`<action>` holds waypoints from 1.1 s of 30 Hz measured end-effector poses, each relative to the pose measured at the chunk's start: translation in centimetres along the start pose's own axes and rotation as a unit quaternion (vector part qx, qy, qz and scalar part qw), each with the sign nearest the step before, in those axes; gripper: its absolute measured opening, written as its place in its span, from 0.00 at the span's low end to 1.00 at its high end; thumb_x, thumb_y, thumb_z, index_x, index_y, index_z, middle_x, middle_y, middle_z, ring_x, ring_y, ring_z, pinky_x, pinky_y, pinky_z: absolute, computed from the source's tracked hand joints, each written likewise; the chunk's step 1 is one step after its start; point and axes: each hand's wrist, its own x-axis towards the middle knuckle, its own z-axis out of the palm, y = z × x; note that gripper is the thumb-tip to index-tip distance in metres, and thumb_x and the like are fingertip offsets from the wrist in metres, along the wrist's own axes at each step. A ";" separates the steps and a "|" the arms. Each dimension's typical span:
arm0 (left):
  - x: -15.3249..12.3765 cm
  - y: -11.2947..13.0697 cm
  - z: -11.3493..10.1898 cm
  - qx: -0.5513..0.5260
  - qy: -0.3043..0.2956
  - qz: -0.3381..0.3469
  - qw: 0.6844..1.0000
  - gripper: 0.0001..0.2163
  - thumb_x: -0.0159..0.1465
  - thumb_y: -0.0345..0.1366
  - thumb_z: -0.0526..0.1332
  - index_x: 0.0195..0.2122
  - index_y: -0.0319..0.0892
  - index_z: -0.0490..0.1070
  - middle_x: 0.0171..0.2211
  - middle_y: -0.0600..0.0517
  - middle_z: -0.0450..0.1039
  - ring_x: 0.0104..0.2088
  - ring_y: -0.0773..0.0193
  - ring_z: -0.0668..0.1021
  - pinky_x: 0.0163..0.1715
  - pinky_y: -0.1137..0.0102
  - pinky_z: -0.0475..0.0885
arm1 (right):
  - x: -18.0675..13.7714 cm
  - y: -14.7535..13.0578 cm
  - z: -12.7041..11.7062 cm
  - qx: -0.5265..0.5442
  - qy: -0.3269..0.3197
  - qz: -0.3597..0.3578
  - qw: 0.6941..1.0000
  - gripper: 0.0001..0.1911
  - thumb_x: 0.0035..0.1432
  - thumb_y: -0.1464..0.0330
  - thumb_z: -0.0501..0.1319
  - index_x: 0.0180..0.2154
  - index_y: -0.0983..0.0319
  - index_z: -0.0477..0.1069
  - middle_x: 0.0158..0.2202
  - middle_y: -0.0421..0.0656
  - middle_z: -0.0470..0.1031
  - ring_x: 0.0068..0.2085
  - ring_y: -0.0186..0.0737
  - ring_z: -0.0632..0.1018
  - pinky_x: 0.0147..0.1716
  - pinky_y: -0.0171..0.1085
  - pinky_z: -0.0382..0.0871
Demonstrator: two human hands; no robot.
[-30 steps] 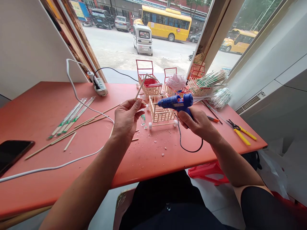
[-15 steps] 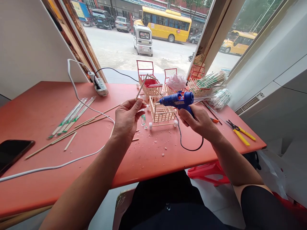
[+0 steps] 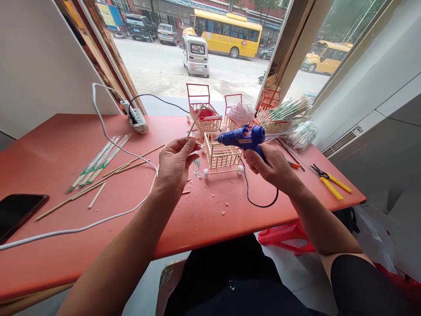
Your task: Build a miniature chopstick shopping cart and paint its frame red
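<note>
Takes bright, diffuse daylight from the large window ahead, paling the road outside almost to white while leaving the forearms shaded and the dark clothing close to black apart from a glint on the button. Spreads soft, faint shadows over the red table. Looks reasonably sharp around the glue gun, hazier on the trees outside, with the forearms stretched toward the bottom edge as through a wide lens.
</note>
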 end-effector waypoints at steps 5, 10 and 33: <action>0.0 0.0 0.0 -0.012 0.003 0.002 1.000 0.17 0.47 0.43 0.85 0.32 0.42 0.83 0.32 0.51 0.81 0.34 0.67 0.81 0.33 0.75 0.74 | 0.1 -0.1 0.0 -0.017 -0.004 0.001 1.000 0.24 0.74 0.49 0.55 0.30 0.57 0.62 0.24 0.39 0.68 0.28 0.36 0.65 0.32 0.41 0.55; 0.0 0.0 0.1 -0.003 0.007 0.003 1.000 0.17 0.47 0.43 0.84 0.32 0.44 0.83 0.33 0.51 0.81 0.34 0.67 0.81 0.33 0.75 0.74 | 0.0 0.0 -0.1 -0.018 -0.005 0.002 1.000 0.24 0.74 0.49 0.55 0.30 0.57 0.61 0.25 0.40 0.69 0.29 0.37 0.65 0.33 0.41 0.55; 0.0 0.2 0.2 -0.024 0.007 0.001 1.000 0.23 0.37 0.47 0.88 0.30 0.43 0.84 0.30 0.52 0.81 0.33 0.68 0.81 0.30 0.76 0.75 | 0.4 -0.8 -0.4 -0.064 -0.001 -0.020 0.998 0.25 0.72 0.47 0.55 0.29 0.57 0.61 0.26 0.41 0.70 0.29 0.37 0.67 0.34 0.41 0.57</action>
